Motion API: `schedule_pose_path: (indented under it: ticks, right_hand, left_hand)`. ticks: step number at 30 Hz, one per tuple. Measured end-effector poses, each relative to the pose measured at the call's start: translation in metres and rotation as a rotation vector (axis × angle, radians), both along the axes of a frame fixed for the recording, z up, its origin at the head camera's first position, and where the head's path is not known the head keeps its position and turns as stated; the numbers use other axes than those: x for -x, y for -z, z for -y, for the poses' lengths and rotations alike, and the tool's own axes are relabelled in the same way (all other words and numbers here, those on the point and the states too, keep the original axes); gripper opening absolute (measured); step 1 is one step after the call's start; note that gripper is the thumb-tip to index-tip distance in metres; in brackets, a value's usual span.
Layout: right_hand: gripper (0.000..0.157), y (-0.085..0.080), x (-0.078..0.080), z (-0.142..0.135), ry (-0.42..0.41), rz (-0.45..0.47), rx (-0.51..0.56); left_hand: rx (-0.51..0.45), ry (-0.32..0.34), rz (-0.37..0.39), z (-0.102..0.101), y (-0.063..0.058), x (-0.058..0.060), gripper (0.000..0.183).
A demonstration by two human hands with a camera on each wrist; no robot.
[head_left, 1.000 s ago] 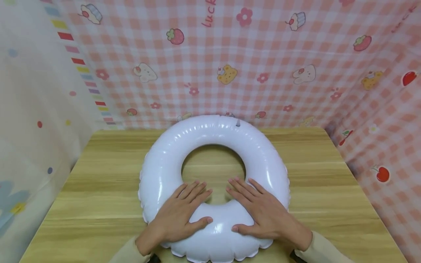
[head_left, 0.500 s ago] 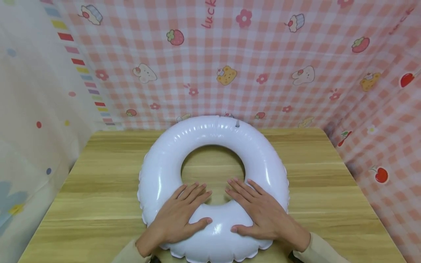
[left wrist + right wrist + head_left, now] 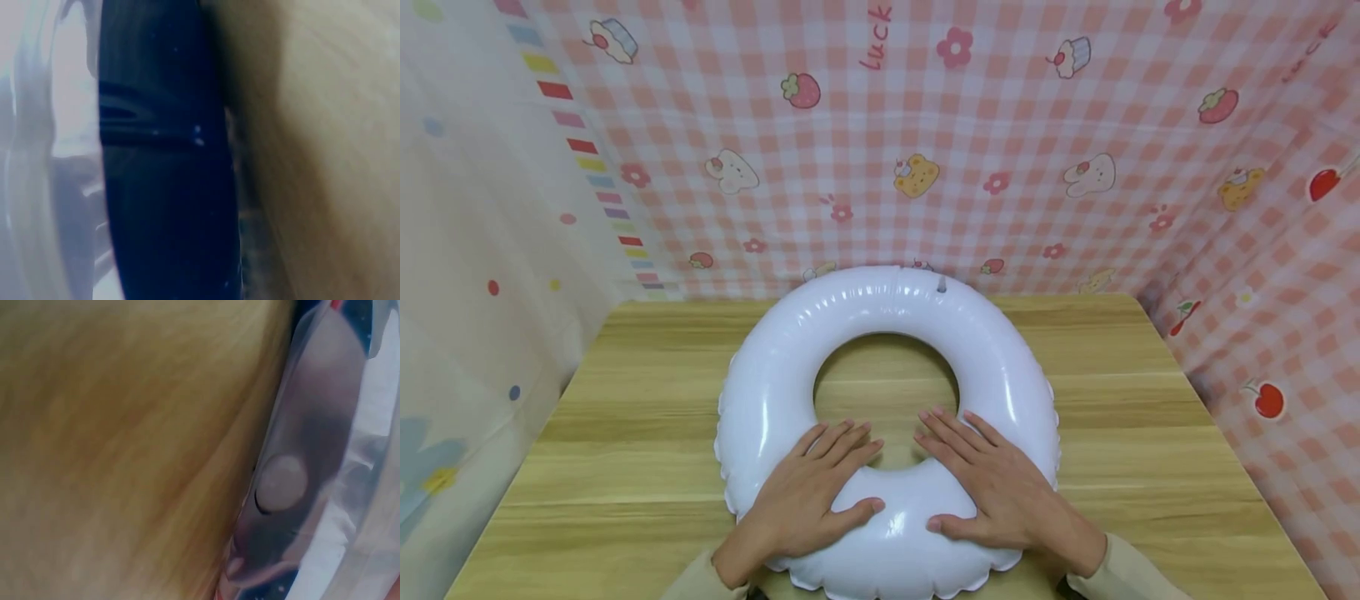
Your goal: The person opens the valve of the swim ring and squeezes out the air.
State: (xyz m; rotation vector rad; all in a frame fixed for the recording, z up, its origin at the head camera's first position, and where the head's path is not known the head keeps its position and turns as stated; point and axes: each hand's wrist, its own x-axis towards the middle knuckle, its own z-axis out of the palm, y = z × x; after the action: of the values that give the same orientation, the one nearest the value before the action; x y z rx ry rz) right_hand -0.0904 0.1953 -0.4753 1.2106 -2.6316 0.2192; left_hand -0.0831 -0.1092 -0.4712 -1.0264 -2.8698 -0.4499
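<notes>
A white inflatable swim ring lies flat on the wooden table, its outer seam scalloped. My left hand rests palm down on the near left part of the ring, fingers straight and reaching over the inner edge. On the near right part lies my right hand, also palm down, its fingertips over the hole and its thumb pointing toward the left thumb. Close up in the left wrist view is a glossy dark blue band beside pale clear plastic. The right wrist view shows shiny see-through plastic at the right.
A small grey valve stands on the far side of the ring. Behind the table hangs a pink checked curtain with printed figures. A pale curtain borders the left side, and checked cloth the right.
The head view has shifted very slightly. Both hands and the swim ring keep their places.
</notes>
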Motion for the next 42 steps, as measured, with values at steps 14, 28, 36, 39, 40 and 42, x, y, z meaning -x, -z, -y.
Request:
schedule_pose_path:
  ticks: [14, 28, 36, 39, 40, 42]
  right_hand:
    - [0.091, 0.0028, -0.0022, 0.0001, -0.001, 0.01, -0.01]
    - [0.093, 0.0032, -0.0039, 0.0002, 0.01, -0.01, -0.043]
    - [0.093, 0.0035, -0.0032, -0.0001, 0.021, -0.017, -0.058]
    - [0.093, 0.0034, -0.0023, 0.0002, 0.022, -0.022, -0.051]
    - [0.093, 0.0031, -0.0022, 0.0003, 0.023, -0.019, -0.054]
    - [0.093, 0.0029, -0.0019, 0.0004, 0.025, -0.013, -0.056]
  left_hand:
    - [0.01, -0.008, 0.013, -0.0002, 0.0012, -0.002, 0.071]
    - [0.07, -0.015, 0.026, -0.0009, 0.0017, -0.0028, 0.075]
    - [0.081, -0.02, 0.031, -0.0019, 0.0011, -0.0011, 0.076]
    - [0.079, -0.021, 0.026, -0.0019, 0.0014, -0.0004, 0.075]
    - [0.077, -0.022, 0.026, -0.002, 0.0015, -0.0002, 0.075]
    - [0.078, -0.021, 0.03, -0.002, 0.0019, -0.0001, 0.075]
